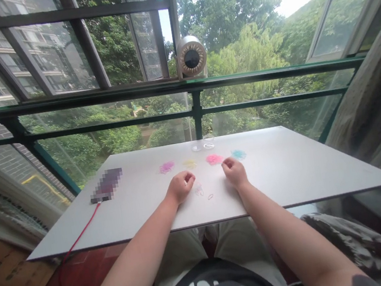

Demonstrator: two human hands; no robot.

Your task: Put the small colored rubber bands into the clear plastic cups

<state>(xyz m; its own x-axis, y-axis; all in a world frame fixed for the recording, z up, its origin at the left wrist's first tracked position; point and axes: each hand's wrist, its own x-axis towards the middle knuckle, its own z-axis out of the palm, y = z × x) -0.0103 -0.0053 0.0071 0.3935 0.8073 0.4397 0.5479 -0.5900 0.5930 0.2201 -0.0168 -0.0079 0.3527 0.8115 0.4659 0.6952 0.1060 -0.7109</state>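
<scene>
White table | left hand, right hand curled; grip cannot be told | pink pile could be scattered into blue pile if brushed by right hand

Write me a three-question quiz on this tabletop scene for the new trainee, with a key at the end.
1. Put these small heaps of thin pieces on the white rectangular table in order, left to right as pictured: light-blue heap, purple heap, bright pink heap, pale yellow heap.

2. True or false: the thin red cable hangs over the table's near edge.

3. The bare left hand and bare right hand are:
A) flat, fingers spread
B) apart, fingers curled
C) clasped together

Key: 1. purple, pale yellow, bright pink, light-blue; 2. true; 3. B
</scene>
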